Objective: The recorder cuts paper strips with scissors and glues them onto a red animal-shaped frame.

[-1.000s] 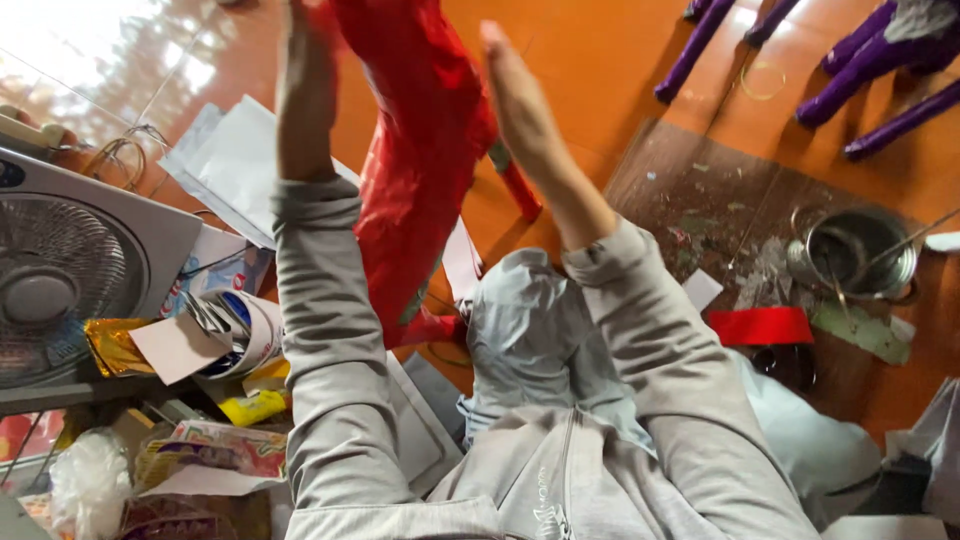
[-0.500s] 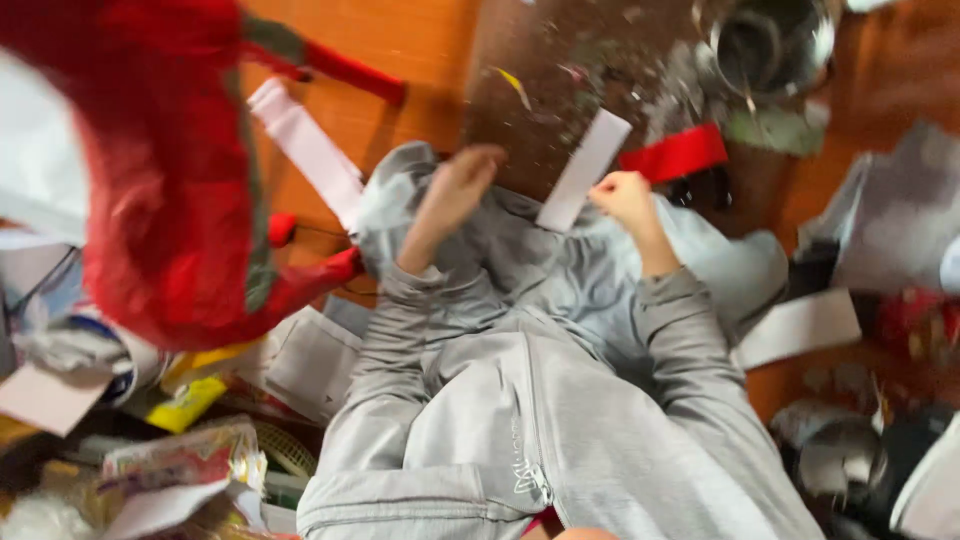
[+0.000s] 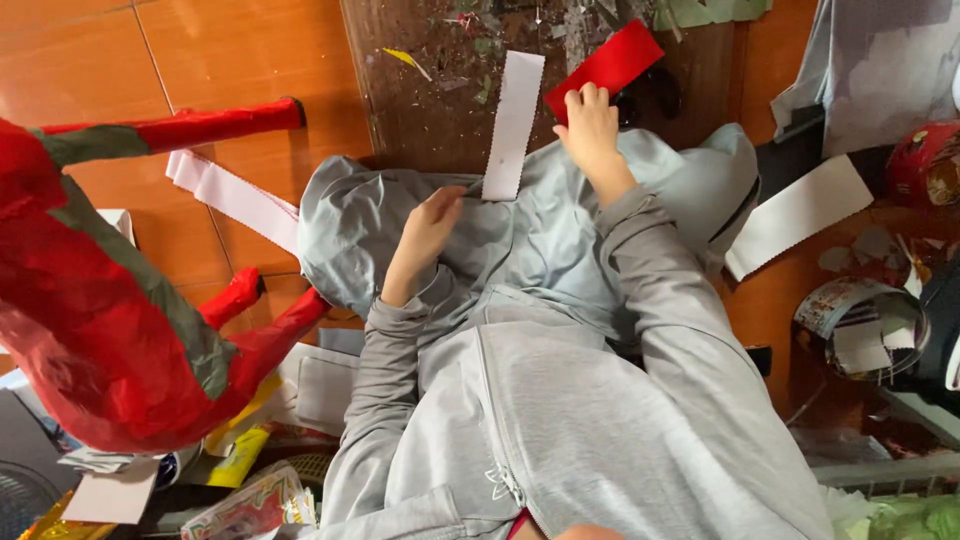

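Observation:
My right hand [image 3: 592, 128] reaches forward over my knee, its fingers closed on the near end of a red paper strip [image 3: 610, 62] that lies on the dark wooden board [image 3: 400, 90]. A white paper strip [image 3: 513, 122] with zigzag edges lies from the board onto my grey trouser knee [image 3: 540, 240]. On my lap rests my left hand [image 3: 427, 235], fingers loose and pointing at the white strip's lower end, holding nothing. A big red papier-mâché animal figure [image 3: 90, 330] with grey bands stands at the left, out of both hands.
Another white strip [image 3: 235, 195] lies on the orange tiled floor [image 3: 230, 60] beside the figure's leg. A wide white strip [image 3: 797, 215] and a tape roll [image 3: 860, 325] are at the right. Paper scraps litter the board. Packets and paper pile up at the lower left.
A second ago both hands were raised at the red figure. The figure now stands at the left, and both hands have come down to my lap, the right one onto the red strip.

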